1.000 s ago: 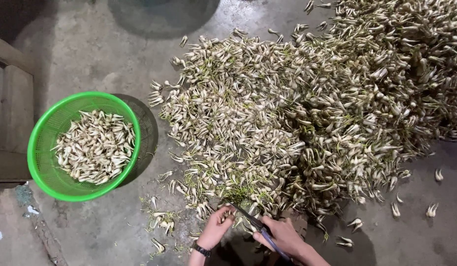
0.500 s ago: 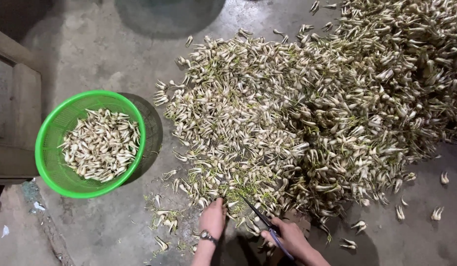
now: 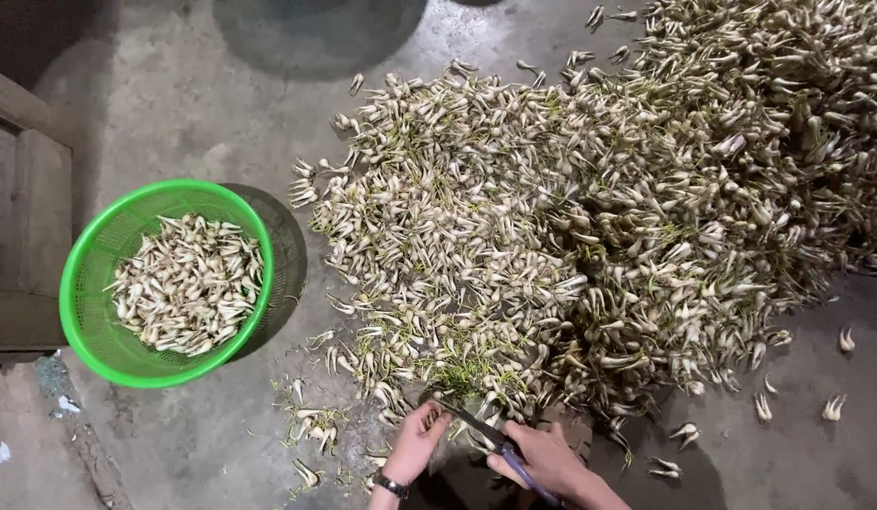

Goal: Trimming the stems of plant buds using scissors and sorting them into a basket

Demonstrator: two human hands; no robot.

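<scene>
- Concrete floor (image 3: 155, 444), grey and bare, serves as the work surface.
- Right hand (image 3: 544, 460) is closed around a purple-handled knife (image 3: 485, 436), blade pointing up-left.
- Left hand (image 3: 417, 442) pinches one small pale bulb (image 3: 432, 416) at the blade tip.
- Large pile of untrimmed bulbs (image 3: 599, 217) lies just beyond both hands.
- Green plastic basket (image 3: 89, 331), well to the left, holds trimmed bulbs (image 3: 188, 295).
- Cut scraps (image 3: 311, 425) lie scattered between basket and hands.

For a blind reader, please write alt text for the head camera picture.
A person's right hand holds scissors beside the left hand at the near edge of a big heap of pale bulbs on a concrete floor. A green basket, partly filled, stands left.
</scene>
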